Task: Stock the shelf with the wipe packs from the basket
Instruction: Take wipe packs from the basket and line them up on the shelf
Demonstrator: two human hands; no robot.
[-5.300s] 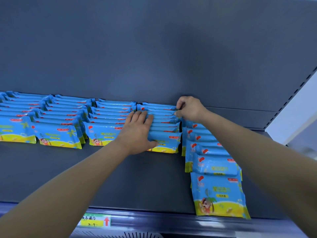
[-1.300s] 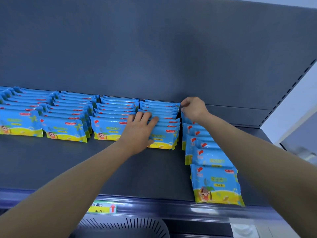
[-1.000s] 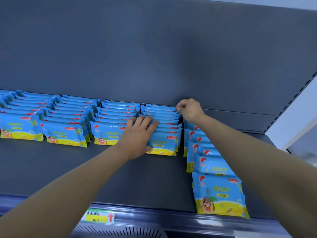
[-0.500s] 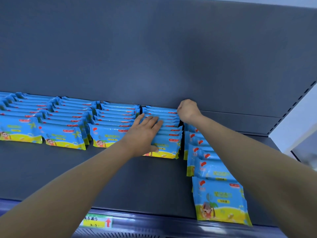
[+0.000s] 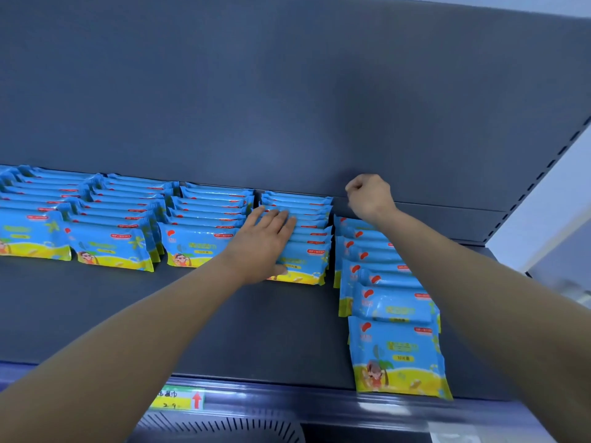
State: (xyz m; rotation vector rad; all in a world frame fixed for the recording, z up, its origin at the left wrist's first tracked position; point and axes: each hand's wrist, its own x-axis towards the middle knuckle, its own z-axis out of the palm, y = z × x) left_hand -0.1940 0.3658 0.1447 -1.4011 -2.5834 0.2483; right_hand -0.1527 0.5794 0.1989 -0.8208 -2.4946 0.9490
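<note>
Straightening rows on the shelf: my left hand presses flat on the wipe packs; my right hand curls at the back, grip unclear. Next I'd square the straggling right row

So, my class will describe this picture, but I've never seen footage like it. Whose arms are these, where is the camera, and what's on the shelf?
No machine: a person wears one camera on the head, looking forward and down, so both arms reach in from below. Blue-and-yellow wipe packs lie in overlapping rows on a grey shelf. The left hand lies flat, fingers straight, on the second row from the right. The right hand is curled into a fist at the back of the rightmost row; whether it grips anything is hidden. A yellow price label sits on the shelf's front edge.
</note>
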